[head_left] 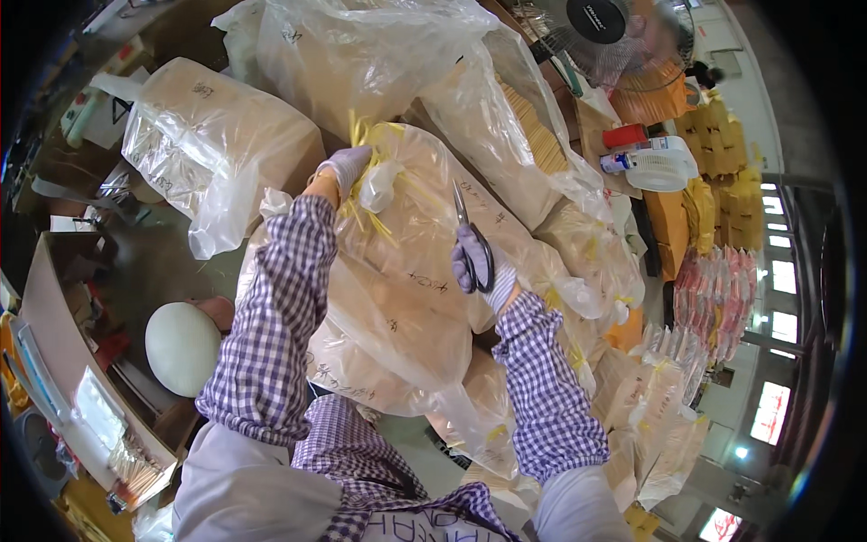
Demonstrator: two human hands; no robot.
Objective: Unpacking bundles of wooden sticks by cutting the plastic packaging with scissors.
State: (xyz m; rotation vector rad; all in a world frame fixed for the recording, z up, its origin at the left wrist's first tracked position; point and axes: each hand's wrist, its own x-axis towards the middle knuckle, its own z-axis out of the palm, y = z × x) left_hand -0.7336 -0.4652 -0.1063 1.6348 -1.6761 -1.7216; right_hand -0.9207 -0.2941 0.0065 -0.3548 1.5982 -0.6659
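Observation:
My left hand (346,169), in a pale glove, is closed on a bunch of yellow plastic ties (363,135) at the knotted neck of a clear plastic bag (411,172). More yellow strands hang around the gathered plastic below it. In my right hand (480,262), also gloved, is a pair of dark-handled scissors (463,203), blades pointing away from me and apart from the ties. Under both hands lie several large clear bags packed with tan contents, with handwritten marks. My fingertips at the knot are partly hidden by the plastic strands.
Another filled bag (217,122) sits at the left, and a bag of stacked tan sheets (533,126) at the far right. A fan (605,32), white plastic basket (657,170) and red cup (625,135) stand beyond. A round pale stool seat (182,348) is at my left.

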